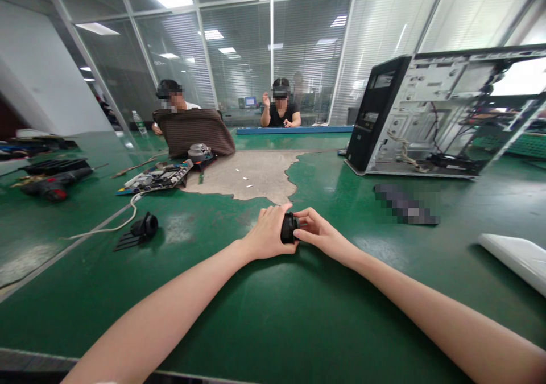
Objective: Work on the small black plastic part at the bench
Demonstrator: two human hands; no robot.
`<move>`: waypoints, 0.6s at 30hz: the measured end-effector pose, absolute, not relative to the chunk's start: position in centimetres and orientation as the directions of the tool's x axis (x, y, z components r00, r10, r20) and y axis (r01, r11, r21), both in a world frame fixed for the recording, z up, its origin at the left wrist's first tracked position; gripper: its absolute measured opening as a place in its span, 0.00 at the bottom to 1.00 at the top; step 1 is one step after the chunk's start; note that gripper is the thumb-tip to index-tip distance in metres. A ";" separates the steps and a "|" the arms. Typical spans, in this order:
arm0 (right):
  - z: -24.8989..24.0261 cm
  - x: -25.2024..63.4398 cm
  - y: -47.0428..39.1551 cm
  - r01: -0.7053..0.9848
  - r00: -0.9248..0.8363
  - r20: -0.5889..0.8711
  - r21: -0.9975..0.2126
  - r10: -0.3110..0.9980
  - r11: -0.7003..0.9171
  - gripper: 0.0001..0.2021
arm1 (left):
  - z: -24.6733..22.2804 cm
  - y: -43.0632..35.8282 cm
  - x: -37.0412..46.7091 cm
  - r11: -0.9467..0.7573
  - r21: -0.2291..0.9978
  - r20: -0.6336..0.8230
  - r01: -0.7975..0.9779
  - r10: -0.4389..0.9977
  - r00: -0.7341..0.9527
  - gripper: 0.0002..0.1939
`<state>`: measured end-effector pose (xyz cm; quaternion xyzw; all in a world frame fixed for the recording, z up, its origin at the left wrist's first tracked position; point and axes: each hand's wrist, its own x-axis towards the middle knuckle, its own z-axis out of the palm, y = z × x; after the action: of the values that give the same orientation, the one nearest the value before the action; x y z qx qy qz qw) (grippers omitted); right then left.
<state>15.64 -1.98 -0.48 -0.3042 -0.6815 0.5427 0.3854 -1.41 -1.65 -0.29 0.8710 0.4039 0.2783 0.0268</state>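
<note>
Left of computer case, left hand is wrapping around black part, right hand pinching its right side. Part is sitting directly between both, neither nearer; I'm not making out long axis, nor whether desk is bearing it.

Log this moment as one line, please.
left hand: holding black part | right hand: gripping its right side | open computer case: ahead, right

Left hand cupped, right hand pinching, arms outstretched.
</note>
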 end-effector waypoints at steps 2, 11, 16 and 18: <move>-0.4 15.7 -2.2 -0.027 -0.534 0.204 -0.974 0.821 0.225 0.16 | -0.3 -1.7 -1.4 -0.675 0.269 0.461 0.687 0.717 0.524 0.39; -0.7 15.3 -1.9 0.013 -0.441 0.247 -0.959 0.862 0.282 0.08 | -0.5 -1.6 -1.3 -0.669 0.270 0.477 0.692 0.717 0.508 0.38; -0.8 15.5 -1.8 0.034 -0.457 0.216 -0.965 0.863 0.259 0.12 | -0.4 -1.6 -1.4 -0.674 0.280 0.469 0.684 0.717 0.515 0.37; -0.6 15.7 -1.9 0.007 -0.505 0.204 -0.971 0.838 0.241 0.14 | -0.5 -1.6 -1.4 -0.675 0.275 0.469 0.685 0.716 0.517 0.38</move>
<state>15.69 -1.92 -0.63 -0.3088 -0.6844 0.5332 0.3898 -1.43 -1.57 -0.46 0.8705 0.4022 0.2822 0.0277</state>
